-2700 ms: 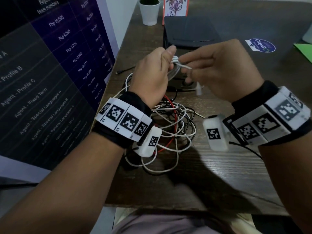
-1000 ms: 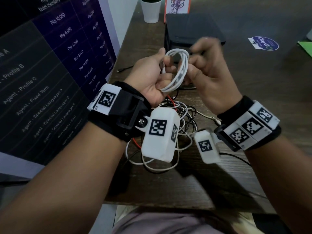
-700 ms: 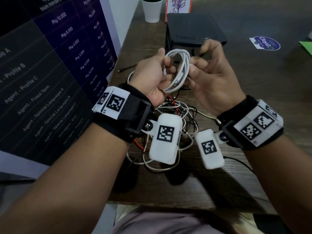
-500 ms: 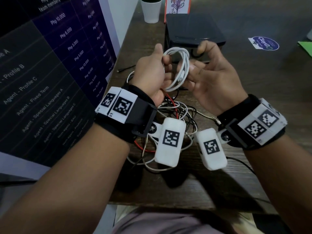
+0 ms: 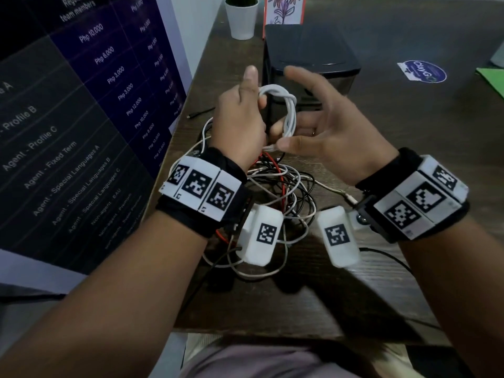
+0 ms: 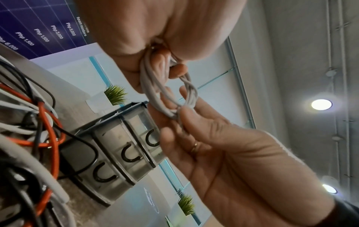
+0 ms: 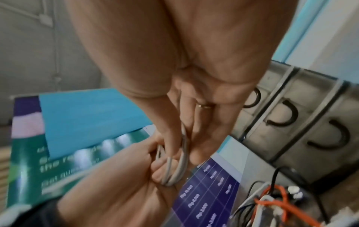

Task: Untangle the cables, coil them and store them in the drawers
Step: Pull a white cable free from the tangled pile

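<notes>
Gripping the white cable coil (image 5: 290,111) is the left hand (image 5: 240,126); the right hand (image 5: 335,132) pinches its lower end.

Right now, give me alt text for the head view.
The left hand and right hand hold a coiled white cable above a tangle of white, black and red cables on a wooden table; a dark drawer unit stands behind.

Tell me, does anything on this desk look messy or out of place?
Yes: the heap of cables on the table is a knot of white, black and red leads looped through each other. By contrast, the white coil that the left hand grips and the right hand pinches is neatly wound. The drawers look shut.
</notes>
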Available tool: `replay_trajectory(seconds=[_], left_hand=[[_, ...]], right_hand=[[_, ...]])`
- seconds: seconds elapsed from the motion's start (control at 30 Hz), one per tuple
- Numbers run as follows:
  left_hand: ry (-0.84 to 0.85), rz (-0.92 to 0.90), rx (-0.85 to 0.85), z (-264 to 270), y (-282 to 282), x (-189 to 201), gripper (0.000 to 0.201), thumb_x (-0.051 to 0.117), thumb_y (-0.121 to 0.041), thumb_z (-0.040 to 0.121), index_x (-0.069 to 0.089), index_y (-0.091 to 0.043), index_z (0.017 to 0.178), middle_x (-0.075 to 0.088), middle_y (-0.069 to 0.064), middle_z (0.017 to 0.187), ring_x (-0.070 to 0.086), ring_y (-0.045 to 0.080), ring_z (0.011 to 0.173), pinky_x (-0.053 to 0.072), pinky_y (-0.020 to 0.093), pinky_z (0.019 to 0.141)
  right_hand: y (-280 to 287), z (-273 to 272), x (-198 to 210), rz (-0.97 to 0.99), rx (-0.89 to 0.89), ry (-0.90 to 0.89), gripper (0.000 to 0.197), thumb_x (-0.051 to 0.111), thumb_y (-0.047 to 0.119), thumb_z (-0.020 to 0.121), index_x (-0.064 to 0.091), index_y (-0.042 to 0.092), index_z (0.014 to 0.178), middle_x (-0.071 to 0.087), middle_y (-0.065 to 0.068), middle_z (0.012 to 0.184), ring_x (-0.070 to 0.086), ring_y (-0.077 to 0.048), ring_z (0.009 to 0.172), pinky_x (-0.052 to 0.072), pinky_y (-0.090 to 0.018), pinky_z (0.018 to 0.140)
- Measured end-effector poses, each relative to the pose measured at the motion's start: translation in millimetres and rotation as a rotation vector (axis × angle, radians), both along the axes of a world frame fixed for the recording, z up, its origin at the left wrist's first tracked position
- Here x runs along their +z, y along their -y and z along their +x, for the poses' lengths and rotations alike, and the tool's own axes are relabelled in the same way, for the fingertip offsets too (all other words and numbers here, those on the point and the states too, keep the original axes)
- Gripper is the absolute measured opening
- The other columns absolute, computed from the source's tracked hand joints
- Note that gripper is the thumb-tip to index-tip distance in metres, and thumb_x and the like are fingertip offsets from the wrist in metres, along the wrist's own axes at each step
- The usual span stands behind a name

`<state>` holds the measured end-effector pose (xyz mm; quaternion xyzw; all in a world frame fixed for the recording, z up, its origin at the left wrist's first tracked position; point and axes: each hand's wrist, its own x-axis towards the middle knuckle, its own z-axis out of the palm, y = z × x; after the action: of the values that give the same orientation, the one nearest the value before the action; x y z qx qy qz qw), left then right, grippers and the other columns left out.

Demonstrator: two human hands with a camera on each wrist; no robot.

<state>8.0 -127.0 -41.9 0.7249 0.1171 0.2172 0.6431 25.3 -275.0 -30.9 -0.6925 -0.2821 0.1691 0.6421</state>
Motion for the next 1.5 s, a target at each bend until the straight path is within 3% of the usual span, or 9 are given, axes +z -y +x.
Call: replay_trajectory(seconds=[0.17, 0.3, 0.5, 0.6, 0.73, 0.97, 1.13, 1.37, 1.5], left_hand=[[-0.030, -0.079, -0.074, -1, 2, -3, 0.045, 0.033, -0.039, 0.106, 0.041, -0.017, 0.069, 0.033, -0.002, 0.050, 0.030, 0.009, 0.034, 0.026, 0.020, 0.040], [-0.021, 0.065, -0.104, 0, 1, -5, 0.046, 0.034, -0.042, 0.105, 0.043, -0.020, 0.066, 0.037, -0.011, 0.046, 0.035, 0.009, 0.039, 0.029, 0.026, 0.047], [0.038, 0.343, -0.080, -1, 1, -2, 0.047, 0.034, -0.037, 0.106, 0.044, -0.023, 0.063, 0.040, -0.008, 0.052, 0.041, 0.010, 0.047, 0.033, 0.032, 0.056], [0.020, 0.264, -0.102, 1, 3, -8, 0.046, 0.035, -0.041, 0.105, 0.044, -0.023, 0.063, 0.039, -0.010, 0.049, 0.039, 0.012, 0.048, 0.036, 0.040, 0.057], [-0.022, 0.131, -0.142, 0, 7, -18, 0.047, 0.035, -0.043, 0.104, 0.046, -0.019, 0.065, 0.045, -0.003, 0.053, 0.045, 0.019, 0.051, 0.039, 0.038, 0.057], [-0.132, 0.112, -0.225, -7, -1, -28, 0.049, 0.034, -0.046, 0.104, 0.047, -0.018, 0.067, 0.039, 0.008, 0.059, 0.039, 0.020, 0.058, 0.034, 0.033, 0.062], [-0.231, -0.018, -0.303, -13, 3, -32, 0.042, 0.052, -0.047, 0.095, 0.061, -0.008, 0.081, 0.058, 0.007, 0.072, 0.054, 0.019, 0.068, 0.044, 0.037, 0.070], [-0.330, 0.276, -0.292, -10, -2, -41, 0.011, 0.059, -0.024, 0.093, 0.061, -0.015, 0.100, 0.062, 0.000, 0.087, 0.059, 0.014, 0.078, 0.045, 0.029, 0.076], [-0.221, 0.695, -0.228, -2, -10, -41, 0.028, 0.058, -0.020, 0.091, 0.056, -0.017, 0.119, 0.058, 0.003, 0.114, 0.056, 0.016, 0.102, 0.044, 0.031, 0.092]], right_hand=[[0, 1, 0, -0.229, -0.001, 0.165, 0.081, 0.065, -0.017, 0.083, 0.033, 0.016, 0.150, 0.073, 0.001, 0.110, 0.071, -0.011, 0.099, 0.058, -0.029, 0.084], [-1, 4, -1, -0.365, -0.016, 0.202, 0.087, 0.070, -0.009, 0.084, 0.026, 0.020, 0.154, 0.065, 0.008, 0.128, 0.068, -0.006, 0.108, 0.056, -0.039, 0.094], [9, 4, 9, -0.401, 0.068, 0.109, 0.082, 0.064, -0.014, 0.085, 0.036, 0.027, 0.150, 0.073, 0.001, 0.112, 0.072, -0.011, 0.098, 0.057, -0.031, 0.090], [7, 4, 6, -0.385, 0.033, 0.112, 0.070, 0.053, -0.019, 0.085, 0.046, 0.023, 0.139, 0.072, -0.004, 0.099, 0.068, -0.018, 0.077, 0.057, -0.026, 0.067], [2, 3, -8, -0.239, -0.064, -0.029, 0.048, 0.049, -0.016, 0.088, 0.054, 0.013, 0.125, 0.060, 0.007, 0.073, 0.051, -0.003, 0.053, 0.038, -0.015, 0.045], [0, 5, -27, -0.256, -0.125, -0.079, 0.038, 0.056, -0.005, 0.090, 0.059, 0.011, 0.124, 0.058, 0.002, 0.071, 0.049, -0.009, 0.050, 0.037, -0.019, 0.043], [2, 6, -39, -0.261, -0.177, -0.023, 0.020, 0.053, 0.019, 0.101, 0.059, 0.014, 0.120, 0.062, -0.002, 0.076, 0.051, -0.011, 0.050, 0.040, -0.019, 0.043], [22, 38, -69, -0.455, -0.342, -0.001, 0.011, 0.048, 0.017, 0.103, 0.057, 0.014, 0.097, 0.062, -0.004, 0.073, 0.050, 0.001, 0.044, 0.038, -0.012, 0.045], [26, 52, -77, -0.611, -0.343, 0.014, 0.024, 0.047, 0.007, 0.102, 0.054, 0.006, 0.125, 0.061, -0.014, 0.106, 0.055, -0.026, 0.087, 0.045, -0.014, 0.065]])
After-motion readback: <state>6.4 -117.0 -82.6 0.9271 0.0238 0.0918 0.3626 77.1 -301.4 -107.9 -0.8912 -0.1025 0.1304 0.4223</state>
